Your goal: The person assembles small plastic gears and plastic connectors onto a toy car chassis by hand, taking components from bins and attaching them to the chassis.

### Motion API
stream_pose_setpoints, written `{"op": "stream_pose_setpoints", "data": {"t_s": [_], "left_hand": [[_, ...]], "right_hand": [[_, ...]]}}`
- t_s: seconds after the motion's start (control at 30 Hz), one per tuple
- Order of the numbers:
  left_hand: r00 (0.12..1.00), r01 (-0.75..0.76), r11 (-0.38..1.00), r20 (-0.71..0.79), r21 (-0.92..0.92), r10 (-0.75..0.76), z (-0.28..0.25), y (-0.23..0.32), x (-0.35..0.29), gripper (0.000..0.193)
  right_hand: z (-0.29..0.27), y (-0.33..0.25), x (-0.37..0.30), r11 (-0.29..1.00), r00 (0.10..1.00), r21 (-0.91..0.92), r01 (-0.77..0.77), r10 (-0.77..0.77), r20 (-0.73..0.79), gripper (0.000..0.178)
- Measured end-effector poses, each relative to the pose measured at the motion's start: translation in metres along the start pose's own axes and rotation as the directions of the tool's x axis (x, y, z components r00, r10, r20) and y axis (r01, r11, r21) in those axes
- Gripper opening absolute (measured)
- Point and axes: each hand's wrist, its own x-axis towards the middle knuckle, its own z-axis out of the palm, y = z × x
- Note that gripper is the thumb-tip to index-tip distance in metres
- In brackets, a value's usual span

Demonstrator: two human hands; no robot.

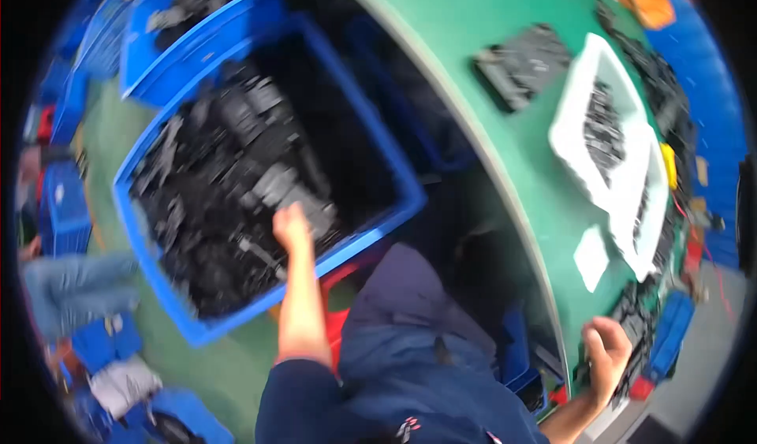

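Note:
My left hand reaches into a large blue crate on the left. Its fingers are closed at the edge of a dark grey plastic part, blurred by motion. Black plastic parts lie heaped around it in the crate. Over the right side of the green table, my right hand is half curled, its thumb apart from the fingers, and nothing shows in it. Nearest to that hand are black parts along the table's far side.
On the green table are a black blocky part, two white trays of small dark pieces and a white paper. The table's curved edge runs between crate and table. Another blue crate stands behind; a person's jeans show at far left.

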Motion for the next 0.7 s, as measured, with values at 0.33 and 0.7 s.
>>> {"op": "stream_pose_setpoints", "data": {"t_s": [0.33,0.7], "left_hand": [[0.694,0.631,0.445,0.719,-0.635,0.040,-0.028,0.196,-0.068,0.038],[0.208,0.833,0.441,0.928,-0.334,0.310,-0.003,0.316,-0.195,0.056]], "right_hand": [[-0.019,-0.027,0.042,0.973,0.942,-0.003,0.229,-0.222,-0.251,0.015],[-0.059,0.022,0.152,0.959,0.933,-0.164,0.230,-0.265,-0.243,0.019]]}}
